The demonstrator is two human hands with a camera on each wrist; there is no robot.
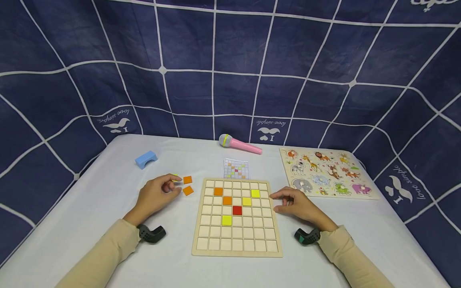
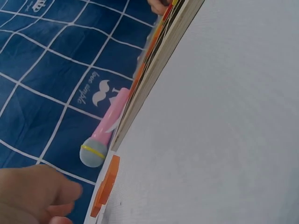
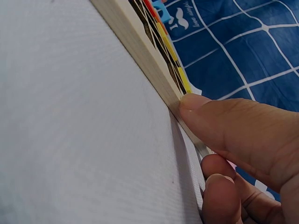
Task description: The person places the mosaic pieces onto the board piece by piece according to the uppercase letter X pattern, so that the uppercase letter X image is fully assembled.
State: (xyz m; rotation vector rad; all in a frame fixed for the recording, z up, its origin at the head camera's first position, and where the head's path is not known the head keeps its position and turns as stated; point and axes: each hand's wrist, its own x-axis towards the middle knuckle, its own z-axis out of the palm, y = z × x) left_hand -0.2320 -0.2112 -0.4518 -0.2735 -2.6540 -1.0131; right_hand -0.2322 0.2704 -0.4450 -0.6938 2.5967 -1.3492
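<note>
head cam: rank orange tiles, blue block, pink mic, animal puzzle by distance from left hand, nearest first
1. Orange tiles: on the table right by the left hand, at its fingertips.
2. Blue block: behind the hand, toward the table's back left.
3. Pink mic: at the back, past the grid board.
4. Animal puzzle: far right side, beyond the right hand.

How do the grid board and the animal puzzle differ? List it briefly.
1. The grid board has mostly empty cells, with six colored tiles; the animal puzzle looks full of animal pieces.
2. The grid board lies centered between the hands; the animal puzzle sits farther back on the right.
3. The right hand touches the grid board's edge; nothing touches the animal puzzle.
Both are pale wooden boards lying flat on the white table.
</note>
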